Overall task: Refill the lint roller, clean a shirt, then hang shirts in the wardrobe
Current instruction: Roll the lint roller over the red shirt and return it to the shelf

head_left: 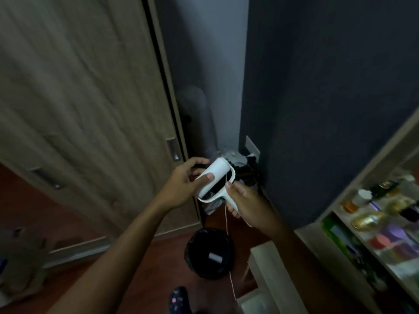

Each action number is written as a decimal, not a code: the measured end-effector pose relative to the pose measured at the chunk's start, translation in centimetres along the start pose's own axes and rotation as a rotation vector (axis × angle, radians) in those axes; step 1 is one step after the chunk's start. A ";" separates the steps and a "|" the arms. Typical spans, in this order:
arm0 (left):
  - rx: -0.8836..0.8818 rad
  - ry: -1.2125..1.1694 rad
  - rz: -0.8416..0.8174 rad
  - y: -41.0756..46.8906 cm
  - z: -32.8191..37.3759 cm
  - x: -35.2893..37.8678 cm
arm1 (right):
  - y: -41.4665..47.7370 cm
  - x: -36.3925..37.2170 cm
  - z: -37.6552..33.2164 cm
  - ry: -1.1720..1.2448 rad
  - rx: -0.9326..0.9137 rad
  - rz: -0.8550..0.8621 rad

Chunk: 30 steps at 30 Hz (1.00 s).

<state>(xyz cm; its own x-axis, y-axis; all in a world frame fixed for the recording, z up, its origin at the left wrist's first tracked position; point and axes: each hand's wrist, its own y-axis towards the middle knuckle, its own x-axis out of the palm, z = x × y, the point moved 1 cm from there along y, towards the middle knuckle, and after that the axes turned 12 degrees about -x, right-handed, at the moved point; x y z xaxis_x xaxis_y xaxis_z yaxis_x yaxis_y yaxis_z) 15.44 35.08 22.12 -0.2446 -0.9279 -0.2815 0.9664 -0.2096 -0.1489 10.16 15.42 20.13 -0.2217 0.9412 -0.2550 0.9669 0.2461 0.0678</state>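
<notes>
I hold a white lint roller [223,193] in front of me, above the floor. My right hand [247,203] grips its handle at the lower end. My left hand [186,180] wraps round a white refill roll [214,174], thumb on top, with the roll sitting tilted in the roller's frame. A thin white cord [227,241] hangs down from the handle. The wardrobe [90,98] with wood-grain sliding doors stands at the left, its doors closed. No shirt is in view.
A black-lined waste bin [209,252] stands on the floor below my hands, with a small white tube [215,258] inside. Shelves [385,214] with bottles and jars are at the right. A pile of clutter [240,162] lies by the dark wall.
</notes>
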 end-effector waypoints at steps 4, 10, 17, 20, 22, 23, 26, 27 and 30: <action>0.014 0.170 0.261 5.5 -3.1 -5.7 | 6.4 3.3 0.1 0.097 0.099 0.147; -0.233 0.406 0.451 13.9 -10.9 -13.8 | 15.5 7.7 -0.2 0.243 0.184 0.319; -0.338 0.661 0.388 21.5 -14.9 -16.9 | 22.4 11.3 -0.9 0.234 0.163 0.391; -0.339 0.724 0.337 24.2 -15.2 -16.8 | 23.7 11.9 -1.2 0.239 0.161 0.405; -0.321 0.770 0.320 25.3 -14.8 -16.4 | 24.3 12.1 -1.1 0.247 0.172 0.406; -0.321 0.789 0.314 25.8 -14.6 -16.3 | 24.6 12.2 -1.0 0.260 0.175 0.406; -0.331 0.798 0.317 27.3 -14.1 -16.0 | 25.2 12.2 -0.7 0.298 0.162 0.401; -0.345 0.795 0.325 27.6 -14.0 -16.0 | 25.5 12.1 -0.7 0.305 0.155 0.396; -0.375 0.755 0.363 28.0 -14.0 -15.8 | 25.9 11.6 -0.8 0.317 0.149 0.380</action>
<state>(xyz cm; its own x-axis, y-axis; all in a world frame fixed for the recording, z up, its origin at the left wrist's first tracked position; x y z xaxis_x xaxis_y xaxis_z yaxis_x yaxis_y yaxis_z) 45.26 48.21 9.11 -0.0454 -0.4412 -0.8963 0.9373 0.2915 -0.1910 32.50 32.92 19.66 0.1438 0.9873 0.0676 0.9890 -0.1409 -0.0456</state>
